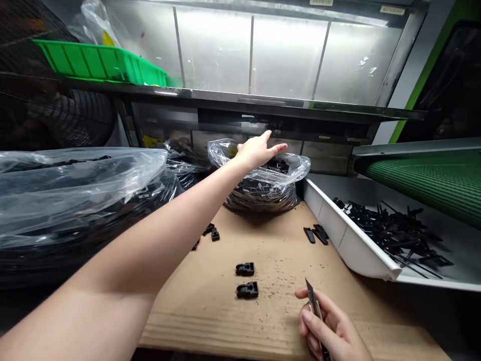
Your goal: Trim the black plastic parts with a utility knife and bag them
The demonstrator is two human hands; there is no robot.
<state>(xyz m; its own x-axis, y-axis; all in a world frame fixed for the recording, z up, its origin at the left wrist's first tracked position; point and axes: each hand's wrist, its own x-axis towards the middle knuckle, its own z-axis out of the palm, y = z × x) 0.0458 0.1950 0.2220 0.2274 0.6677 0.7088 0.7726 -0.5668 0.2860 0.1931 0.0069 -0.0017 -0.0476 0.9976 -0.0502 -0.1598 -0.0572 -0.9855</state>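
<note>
My left hand (257,150) is stretched far forward above an open clear plastic bag (263,193) full of small black plastic parts. Its fingers are spread, and I see nothing held in them. At the lower right, my right hand (325,323) is closed around a slim craft knife (313,303), its blade pointing up and away from me. Left of the knife, two black plastic clips (247,290) lie one behind the other on the cardboard (210,306). Small brown shavings are scattered between the clips and the knife.
A large bag of black parts (75,200) stands at left. Flat black pieces (315,234) lie beside a white tray (351,245) holding black scraps (387,230). A green conveyor belt (432,173) is above it. A green basket (97,62) sits on the metal shelf (225,95).
</note>
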